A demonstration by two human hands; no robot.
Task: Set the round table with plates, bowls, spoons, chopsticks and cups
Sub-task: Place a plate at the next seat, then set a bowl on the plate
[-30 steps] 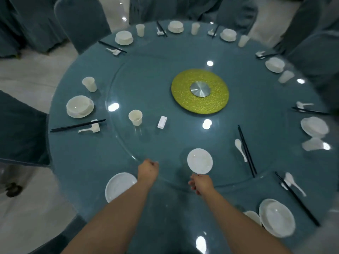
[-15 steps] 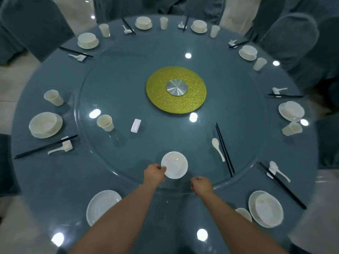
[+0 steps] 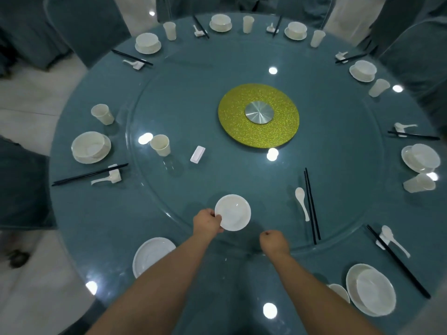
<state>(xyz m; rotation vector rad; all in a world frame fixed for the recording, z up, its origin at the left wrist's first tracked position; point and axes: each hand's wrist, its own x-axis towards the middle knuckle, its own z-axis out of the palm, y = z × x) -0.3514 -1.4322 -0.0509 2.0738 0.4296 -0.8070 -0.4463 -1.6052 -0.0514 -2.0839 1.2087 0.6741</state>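
A small white bowl [image 3: 233,211] sits on the near part of the glass turntable [image 3: 242,170]. My left hand [image 3: 208,223] pinches the bowl's left rim. My right hand [image 3: 273,241] is curled into a fist at the turntable's near edge, to the right of the bowl, with nothing seen in it. An empty white plate [image 3: 152,255] lies on the blue table [image 3: 96,213] near my left forearm. On the turntable to the right are a white spoon [image 3: 301,201] and black chopsticks [image 3: 312,204]; to the left are a cup [image 3: 160,145] and a white chopstick rest [image 3: 197,154].
A yellow disc [image 3: 258,116] with a metal hub marks the centre. Several laid settings of bowl on plate, cup, spoon and chopsticks ring the table's edge; the nearest [image 3: 371,290] is at my right. Blue-covered chairs [image 3: 84,27] surround the table.
My left hand has moved right from the turntable's edge to the bowl and taken hold of its rim. My right hand has stayed at the glass edge. The view has shifted.
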